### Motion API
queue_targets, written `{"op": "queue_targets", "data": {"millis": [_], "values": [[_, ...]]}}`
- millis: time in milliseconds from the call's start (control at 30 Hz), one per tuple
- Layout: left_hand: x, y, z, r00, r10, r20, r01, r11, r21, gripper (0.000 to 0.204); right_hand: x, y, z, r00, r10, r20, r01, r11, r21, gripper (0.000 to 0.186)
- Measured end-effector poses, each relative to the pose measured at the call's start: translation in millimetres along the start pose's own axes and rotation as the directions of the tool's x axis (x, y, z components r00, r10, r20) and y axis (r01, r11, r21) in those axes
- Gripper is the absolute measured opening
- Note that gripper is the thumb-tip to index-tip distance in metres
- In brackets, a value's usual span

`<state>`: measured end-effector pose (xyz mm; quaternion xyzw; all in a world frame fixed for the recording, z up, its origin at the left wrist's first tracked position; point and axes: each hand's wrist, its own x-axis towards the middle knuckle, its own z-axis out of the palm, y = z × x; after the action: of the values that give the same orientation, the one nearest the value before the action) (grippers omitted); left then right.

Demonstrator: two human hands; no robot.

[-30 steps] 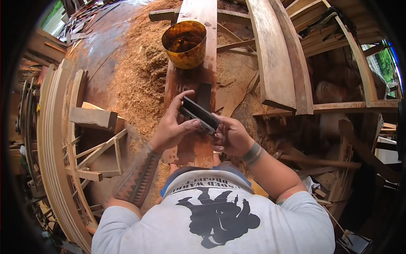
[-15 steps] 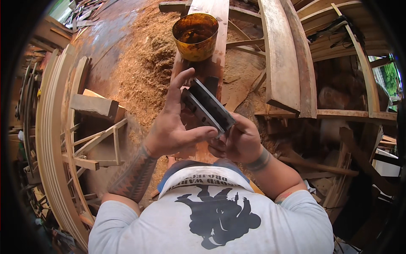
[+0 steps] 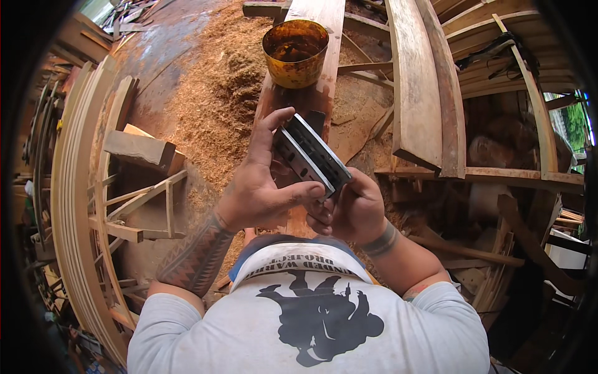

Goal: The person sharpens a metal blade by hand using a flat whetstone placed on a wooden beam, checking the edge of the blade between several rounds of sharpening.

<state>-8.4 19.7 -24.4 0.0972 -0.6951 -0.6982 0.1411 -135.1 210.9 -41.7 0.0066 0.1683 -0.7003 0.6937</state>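
A slotted, box-like metal piece [image 3: 313, 156], grey with bright long edges and a dark channel between them, is held tilted in front of my chest. My left hand [image 3: 265, 187] spans its left side, the index finger at the upper end and the thumb along the lower end. At the lower right corner my right hand [image 3: 360, 206] grips it between thumb and curled fingers. Just behind the piece, a dark flat slab [image 3: 316, 120] lies on the wet wooden plank [image 3: 268, 103], partly hidden. Farther along the plank stands a stained yellow-brown bowl [image 3: 296, 71] with dark liquid inside.
Wood shavings [image 3: 215, 93] cover the floor left of the plank. Long curved boards [image 3: 78, 206] and a squared timber block [image 3: 138, 149] stand at left. Thick planks [image 3: 417, 81] rest on a wooden frame at right, with curved slats and a dark strap-like bundle [image 3: 498, 50] beyond.
The metal piece has turned slightly in my hands, showing more of its slotted side and bright edges. Both hands keep their grip. The whole view has shifted a little.
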Motion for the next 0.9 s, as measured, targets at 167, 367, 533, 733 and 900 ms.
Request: {"op": "queue_targets", "data": {"millis": [167,367,533,733,900], "values": [[-4.3,-1.9,2.3,1.000,-0.001,-0.007,0.001,0.999,-0.042,0.121,0.1,3.7,5.3,0.997,-0.056,-0.053,0.054,0.998,-0.038,0.055],[-7.1,3.7,6.3,0.987,-0.158,0.010,0.156,0.962,-0.223,0.120,0.6,4.2,19.6,0.984,-0.125,-0.125,0.110,0.987,-0.121,0.057],[-5.5,8.4,12.6,0.975,-0.224,-0.012,0.202,0.901,-0.385,0.116,2.3,1.9,12.2,0.988,-0.141,-0.057,0.128,0.974,-0.189,0.052],[-3.2,0.0,17.9,0.963,-0.268,-0.023,0.238,0.888,-0.392,0.118,4.6,1.7,2.9,0.992,-0.123,-0.013,0.119,0.978,-0.172,0.047],[-2.4,3.0,19.0,0.967,-0.254,-0.004,0.235,0.900,-0.368,0.119,6.2,1.0,-1.6,0.993,-0.119,-0.005,0.116,0.980,-0.161,0.049]]}}
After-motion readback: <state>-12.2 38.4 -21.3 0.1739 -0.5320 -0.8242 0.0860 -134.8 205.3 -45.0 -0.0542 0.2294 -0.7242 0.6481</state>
